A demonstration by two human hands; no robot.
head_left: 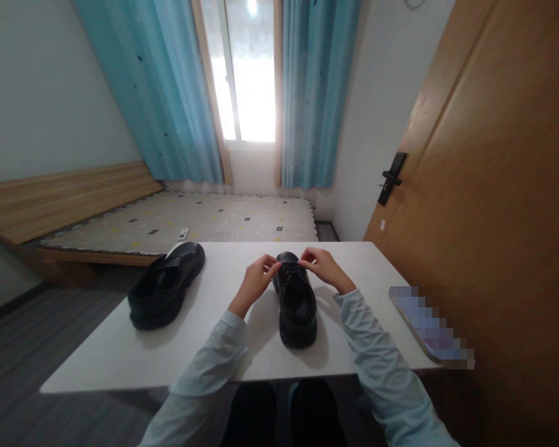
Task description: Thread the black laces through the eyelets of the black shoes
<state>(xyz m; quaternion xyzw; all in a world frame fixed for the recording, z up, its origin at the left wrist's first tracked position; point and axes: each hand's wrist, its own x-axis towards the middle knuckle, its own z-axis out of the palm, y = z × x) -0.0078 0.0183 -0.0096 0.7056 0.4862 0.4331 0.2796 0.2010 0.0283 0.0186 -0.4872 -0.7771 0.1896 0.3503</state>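
A black lace-up shoe (298, 320) sits upright on the white table, its toe pointing away from me and its opening towards me. My left hand (261, 273) is at the left of its lacing, thumb and forefinger pinched on the shoelace. From the right, my right hand (323, 266) pinches the lace's other side, fingers bent. The thin dark lace (290, 267) is hard to make out against the black upper. Farther left, a second black shoe (168, 288) rests on the table, apart from both hands, with a strap-like band across its top.
The white table (205, 360) has its near edge just above my legs. A blurred-out flat object (426, 326) lies at its right edge. Beyond stand a bed (242, 217) with a small white remote (183, 234), and blue curtains (307, 93). A wooden door (494, 186) is on the right.
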